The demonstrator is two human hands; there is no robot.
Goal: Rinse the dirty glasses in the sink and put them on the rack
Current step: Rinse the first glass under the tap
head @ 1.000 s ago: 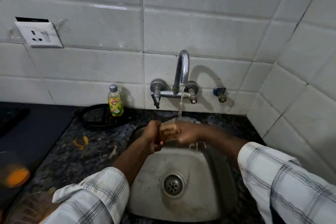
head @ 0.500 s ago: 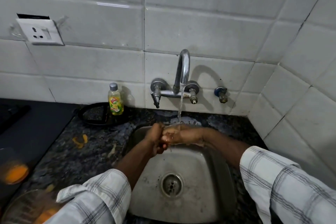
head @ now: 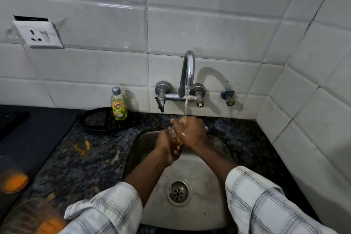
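A: Hands?
B: The left hand (head: pixel 166 143) curls round the glass (head: pixel 172 133) over the sink (head: pixel 209 205). The right hand (head: pixel 192 133) lies across it under the tap's (head: pixel 188 70) stream. Whether it grips, I cannot tell.
A: Around them?
B: Soap bottle (head: pixel 118 105) at ten o'clock on the surface (head: pixel 85 157), drain (head: pixel 178 193) at six.

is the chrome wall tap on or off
On: a stream of water falls from the curved chrome spout onto the right hand.
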